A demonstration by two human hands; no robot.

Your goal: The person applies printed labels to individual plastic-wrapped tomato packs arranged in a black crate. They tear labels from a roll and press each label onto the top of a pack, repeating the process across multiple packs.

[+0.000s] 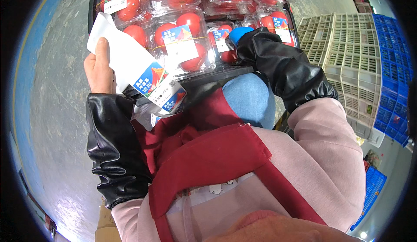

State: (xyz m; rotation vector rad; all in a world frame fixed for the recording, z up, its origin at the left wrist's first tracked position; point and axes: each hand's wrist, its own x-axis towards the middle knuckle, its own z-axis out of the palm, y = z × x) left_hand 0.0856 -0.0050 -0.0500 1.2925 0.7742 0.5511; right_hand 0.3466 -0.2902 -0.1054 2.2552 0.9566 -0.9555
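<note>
My left hand (99, 67) pinches a strip of label backing paper (125, 54), whose lower end carries printed labels with a red mountain on blue. My right hand (239, 35), in a blue glove, is at a clear plastic box of tomatoes (224, 41) that bears such a label; its fingers are mostly hidden by the black sleeve cover. Left of that box lies a larger labelled clamshell of tomatoes (195, 59) with a yellow band across it. More tomato boxes fill the black crate (224, 72), some of them stacked at the back.
Stacked cream plastic crates (352, 69) stand on the right beside blue crates (392, 76). Another blue crate (371, 193) is at the lower right. My knee in blue jeans (249, 98) is close to the black crate's near edge. A cardboard box (106, 225) is at the lower left.
</note>
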